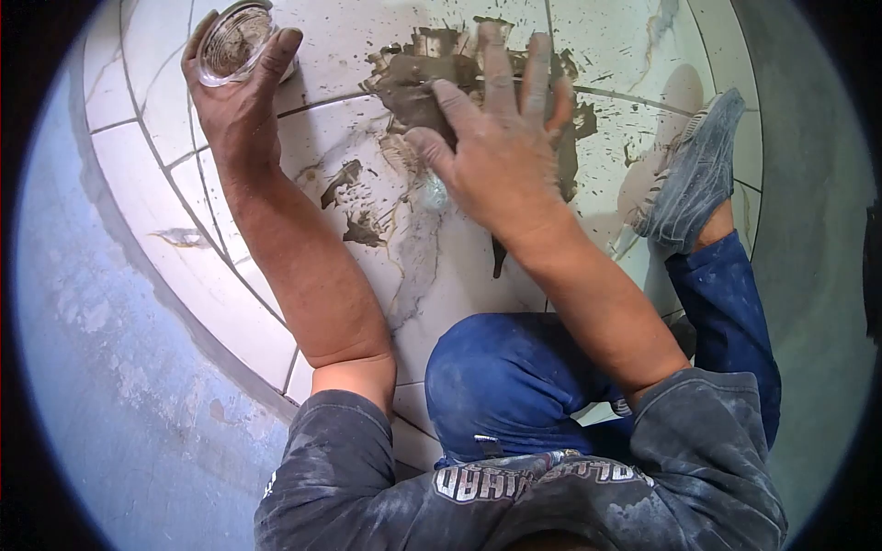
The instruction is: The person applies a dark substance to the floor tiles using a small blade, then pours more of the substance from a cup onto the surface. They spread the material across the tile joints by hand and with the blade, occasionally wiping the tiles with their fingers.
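Observation:
A clear plastic cup (237,44), smeared inside with grey-brown paste, is tilted with its mouth toward me. My left hand (231,115) is wrapped round it at the upper left, thumb on the near side. My right hand (501,161) is spread with fingers apart over a patch of wet grey-brown paste (413,81) on the white tiled floor (322,151). Its fingertips overlap the patch and look slightly blurred. Below the right thumb lies a small shiny, pale greenish spot (433,194).
Splashes of paste (364,230) dot the tiles around the patch. My bent knee (496,376) in blue trousers is close in front, and a grey shoe (694,174) rests at the right. A dusty blue-grey wall (119,367) curves along the left, another (813,275) along the right.

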Action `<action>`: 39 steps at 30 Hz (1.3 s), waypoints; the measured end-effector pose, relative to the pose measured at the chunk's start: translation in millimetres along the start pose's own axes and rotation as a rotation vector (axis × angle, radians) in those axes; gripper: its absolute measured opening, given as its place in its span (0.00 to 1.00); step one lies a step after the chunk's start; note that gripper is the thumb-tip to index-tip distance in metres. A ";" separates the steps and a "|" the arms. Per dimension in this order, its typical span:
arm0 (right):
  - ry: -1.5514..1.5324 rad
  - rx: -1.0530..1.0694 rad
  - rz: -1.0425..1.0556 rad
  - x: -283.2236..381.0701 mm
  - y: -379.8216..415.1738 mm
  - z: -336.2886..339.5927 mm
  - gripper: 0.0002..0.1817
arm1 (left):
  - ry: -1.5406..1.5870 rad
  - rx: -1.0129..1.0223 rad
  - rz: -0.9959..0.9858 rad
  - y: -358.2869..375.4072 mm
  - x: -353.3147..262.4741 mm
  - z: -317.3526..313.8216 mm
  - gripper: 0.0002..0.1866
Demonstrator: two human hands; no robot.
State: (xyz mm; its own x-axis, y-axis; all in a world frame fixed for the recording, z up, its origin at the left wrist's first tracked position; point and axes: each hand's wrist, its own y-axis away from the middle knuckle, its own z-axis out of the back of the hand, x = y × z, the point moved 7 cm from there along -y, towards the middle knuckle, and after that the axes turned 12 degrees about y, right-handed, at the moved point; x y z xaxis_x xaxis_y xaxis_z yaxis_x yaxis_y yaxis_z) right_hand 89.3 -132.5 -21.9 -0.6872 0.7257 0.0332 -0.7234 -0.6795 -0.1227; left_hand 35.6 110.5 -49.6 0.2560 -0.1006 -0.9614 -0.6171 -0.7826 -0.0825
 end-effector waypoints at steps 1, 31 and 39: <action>-0.003 -0.002 0.003 0.3 -1.1 1.8 0.30 | -0.002 -0.002 -0.003 -0.4 -0.1 0.1 0.46; -0.173 -0.013 0.039 -134.3 60.9 64.0 0.23 | 0.051 -0.339 -0.680 -4.9 -94.9 57.5 0.48; -0.055 0.091 -0.018 -125.8 119.9 37.8 0.20 | 0.071 -0.308 -0.655 83.3 -169.1 -8.3 0.44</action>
State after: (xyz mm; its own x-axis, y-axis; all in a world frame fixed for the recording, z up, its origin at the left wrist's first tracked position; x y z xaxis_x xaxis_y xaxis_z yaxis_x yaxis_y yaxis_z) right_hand 86.5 -309.3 -3.2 -0.6748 0.7326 0.0893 -0.7371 -0.6751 -0.0313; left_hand -52.9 57.2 108.2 0.5557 0.4167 -0.7194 -0.0854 -0.8322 -0.5479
